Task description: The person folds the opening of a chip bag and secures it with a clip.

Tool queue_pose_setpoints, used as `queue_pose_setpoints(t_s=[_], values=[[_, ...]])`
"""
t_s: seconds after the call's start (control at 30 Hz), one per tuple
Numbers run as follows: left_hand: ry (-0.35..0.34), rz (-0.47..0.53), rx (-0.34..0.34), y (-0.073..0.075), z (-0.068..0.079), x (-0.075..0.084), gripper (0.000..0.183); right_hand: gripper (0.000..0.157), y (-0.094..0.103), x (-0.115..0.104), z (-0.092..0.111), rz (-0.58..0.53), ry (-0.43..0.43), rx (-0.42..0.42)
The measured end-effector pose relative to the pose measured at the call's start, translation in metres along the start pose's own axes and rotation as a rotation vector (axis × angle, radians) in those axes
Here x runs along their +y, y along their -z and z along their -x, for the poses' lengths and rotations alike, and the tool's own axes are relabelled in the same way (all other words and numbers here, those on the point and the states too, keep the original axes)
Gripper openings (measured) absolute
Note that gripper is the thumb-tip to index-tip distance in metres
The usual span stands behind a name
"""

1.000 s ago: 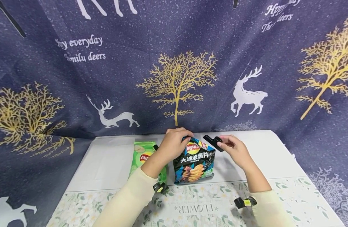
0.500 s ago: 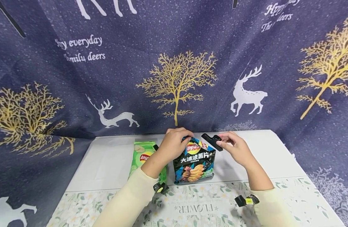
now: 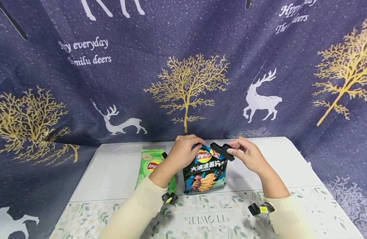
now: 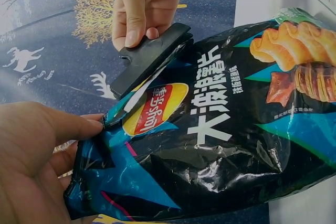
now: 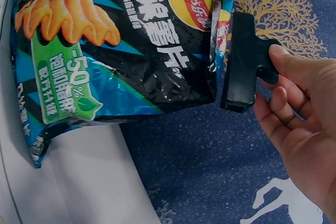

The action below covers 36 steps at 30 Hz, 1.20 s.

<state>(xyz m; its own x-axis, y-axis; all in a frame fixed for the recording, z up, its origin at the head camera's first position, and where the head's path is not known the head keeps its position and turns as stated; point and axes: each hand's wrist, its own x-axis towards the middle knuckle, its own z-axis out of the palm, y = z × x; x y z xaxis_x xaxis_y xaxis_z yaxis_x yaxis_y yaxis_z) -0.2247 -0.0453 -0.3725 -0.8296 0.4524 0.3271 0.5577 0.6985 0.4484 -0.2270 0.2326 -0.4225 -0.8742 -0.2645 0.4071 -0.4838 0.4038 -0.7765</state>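
Observation:
A black and blue bag of chips [image 3: 205,171] stands in the middle of the table, its top edge folded over. My left hand [image 3: 184,150] pinches that fold at the upper left corner, thumb in front in the left wrist view. In my right hand [image 3: 246,154] is a wide black bag clip [image 3: 222,151], pinched by its grip between thumb and fingers. The clip's long bar [image 5: 240,61] lies right along the folded top edge on the right side of the bag. In the left wrist view the clip [image 4: 152,59] overlaps the fold near the round logo.
A green bag of chips [image 3: 151,162] lies to the left, partly hidden by my left forearm, with a dark piece at its edge. The table [image 3: 276,166] has a white back part and a floral front part [image 3: 207,215]. A dark blue curtain [image 3: 183,39] hangs behind it.
My right hand has brought the clip a little to the left, from beside the bag's top right corner to over the folded edge. The left hand and both bags stay in place.

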Motion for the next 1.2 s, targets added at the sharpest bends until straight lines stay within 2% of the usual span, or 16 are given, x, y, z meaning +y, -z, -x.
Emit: queue_pose_setpoints(t_s=[0.17, 0.47, 0.7, 0.9, 1.2], values=[[-0.001, 0.002, -0.001, 0.0, 0.0, 0.001, 0.019, 0.012, 0.002, 0.0, -0.004, 0.005, 0.015, -0.025], [-0.008, 0.013, -0.003, -0.001, 0.0, 0.002, 0.019, 0.014, 0.003, -0.003, -0.009, -0.004, -0.01, -0.093], [-0.016, 0.023, 0.0, -0.001, 0.001, 0.002, 0.019, 0.015, 0.002, -0.003, -0.011, -0.03, 0.015, -0.123], [-0.003, 0.032, -0.006, -0.001, 0.002, 0.002, 0.02, 0.016, -0.001, -0.004, -0.011, -0.067, -0.009, -0.139], [0.002, 0.04, -0.007, -0.002, 0.001, 0.002, 0.02, 0.023, -0.005, -0.002, -0.008, -0.058, -0.078, -0.139]])
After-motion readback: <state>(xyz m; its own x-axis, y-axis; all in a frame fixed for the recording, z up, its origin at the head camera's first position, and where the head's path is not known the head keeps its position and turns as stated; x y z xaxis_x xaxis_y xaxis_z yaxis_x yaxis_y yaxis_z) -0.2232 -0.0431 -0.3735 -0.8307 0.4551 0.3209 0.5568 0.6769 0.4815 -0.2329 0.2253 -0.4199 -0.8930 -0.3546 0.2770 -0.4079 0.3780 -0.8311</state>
